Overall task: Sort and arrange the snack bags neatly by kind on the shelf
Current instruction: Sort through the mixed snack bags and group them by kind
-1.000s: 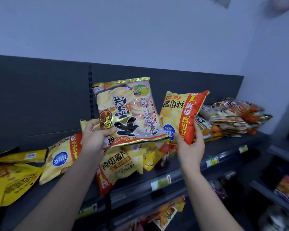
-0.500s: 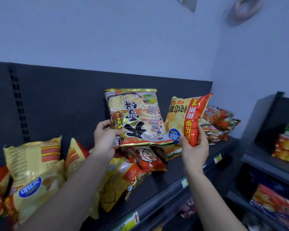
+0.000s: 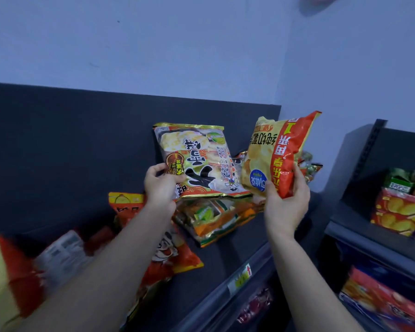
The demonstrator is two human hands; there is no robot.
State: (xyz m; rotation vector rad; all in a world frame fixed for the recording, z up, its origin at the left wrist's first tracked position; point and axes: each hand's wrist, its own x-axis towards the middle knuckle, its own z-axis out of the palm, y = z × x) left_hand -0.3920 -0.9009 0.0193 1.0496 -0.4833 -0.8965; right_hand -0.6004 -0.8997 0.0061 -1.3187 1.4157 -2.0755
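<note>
My left hand (image 3: 162,185) pinches the lower left corner of a gold-trimmed rice cracker bag (image 3: 199,161), held upside down above the dark shelf (image 3: 225,257). My right hand (image 3: 286,202) grips the bottom of a yellow and red potato chip bag (image 3: 273,152), also upside down, just right of the first. Under both bags an orange and green snack pack (image 3: 216,219) lies flat on the shelf. A red bag with a cartoon face (image 3: 170,255) shows beneath my left forearm.
More yellow and red bags (image 3: 7,271) lie blurred at the shelf's left end. A few bags (image 3: 309,164) are stacked in the far right corner behind the chip bag. A second shelf unit (image 3: 379,236) on the right holds red and yellow packs (image 3: 398,212). A price tag (image 3: 241,276) sits on the shelf rail.
The view has swung right along the shelf. Both hands have carried their bags rightward toward the corner, and the orange and green pack now lies under them.
</note>
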